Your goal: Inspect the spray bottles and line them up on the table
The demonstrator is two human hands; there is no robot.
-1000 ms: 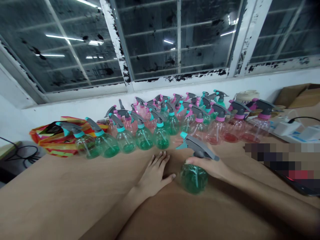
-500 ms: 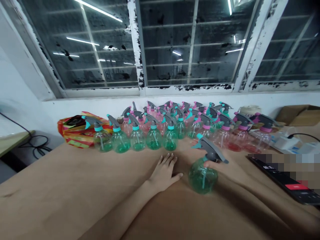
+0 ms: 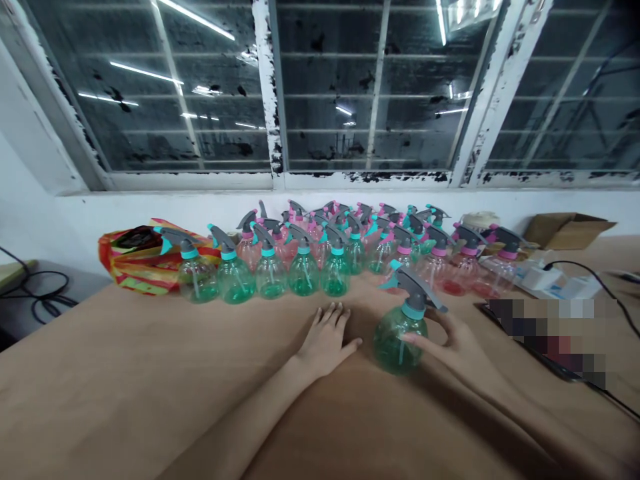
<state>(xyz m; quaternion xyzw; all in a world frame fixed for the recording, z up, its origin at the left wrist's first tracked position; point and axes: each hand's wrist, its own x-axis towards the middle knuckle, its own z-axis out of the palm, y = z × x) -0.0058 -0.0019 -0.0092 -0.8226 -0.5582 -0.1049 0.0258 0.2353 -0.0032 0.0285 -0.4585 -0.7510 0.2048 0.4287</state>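
My left hand (image 3: 326,341) lies flat on the table (image 3: 210,373), fingers spread and nothing in it. To its right, my right hand (image 3: 450,347) is around the side of a spray bottle (image 3: 397,347). My thumb rests on the round body; the other fingers are partly hidden behind it. This bottle is clear green with a turquoise collar and a grey trigger head, and stands roughly upright. Beyond my left hand is a row of similar green spray bottles (image 3: 303,275). Spray bottles with pink collars (image 3: 453,272) stand farther right and behind, some holding red liquid.
A red and yellow bag (image 3: 145,267) sits at the left end of the row. On the right lie a phone (image 3: 540,353), partly blurred out, a white power strip (image 3: 543,277) with a black cable, and an open cardboard box (image 3: 567,230). A window (image 3: 370,100) is behind the table.
My right hand has shifted from the bottle's neck down to its body, leaving the turquoise collar in sight. My left hand stays flat on the table. The camera view has turned slightly.
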